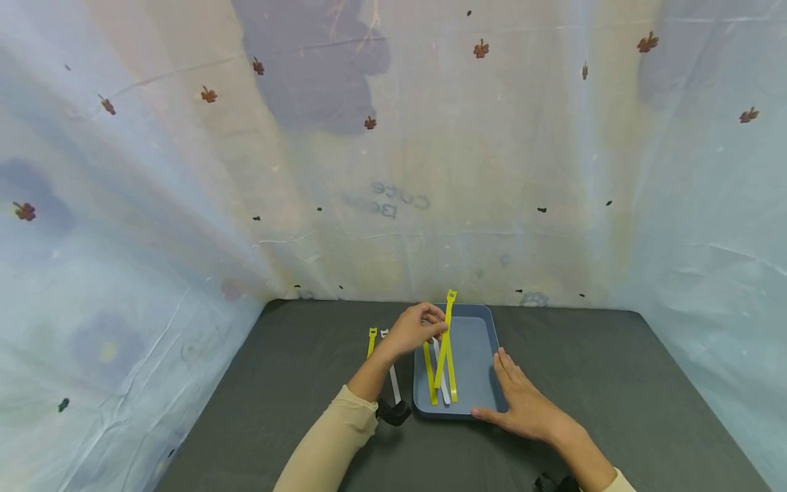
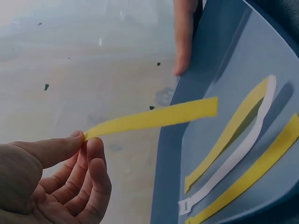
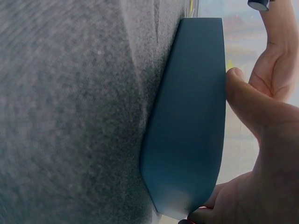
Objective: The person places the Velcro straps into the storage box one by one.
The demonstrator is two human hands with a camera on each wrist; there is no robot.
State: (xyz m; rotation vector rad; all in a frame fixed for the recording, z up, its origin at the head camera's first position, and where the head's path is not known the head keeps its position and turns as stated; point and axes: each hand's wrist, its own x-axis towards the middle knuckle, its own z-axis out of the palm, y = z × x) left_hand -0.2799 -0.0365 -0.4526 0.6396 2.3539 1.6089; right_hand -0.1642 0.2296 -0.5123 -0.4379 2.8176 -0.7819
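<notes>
My left hand pinches a yellow hook-and-loop cable strap near its slotted head, between thumb and index finger. The strap's flat tail hangs over the blue-grey tray. Inside the tray, along its left side, lie two more yellow cable straps and a white cable strap between them. My right hand rests at the tray's near right corner, thumb against the near rim and fingers extended along the right side.
Left of the tray, another yellow cable strap and another white cable strap lie on the dark grey table, partly hidden by my left forearm. A patterned sheet hangs behind the table and along its sides.
</notes>
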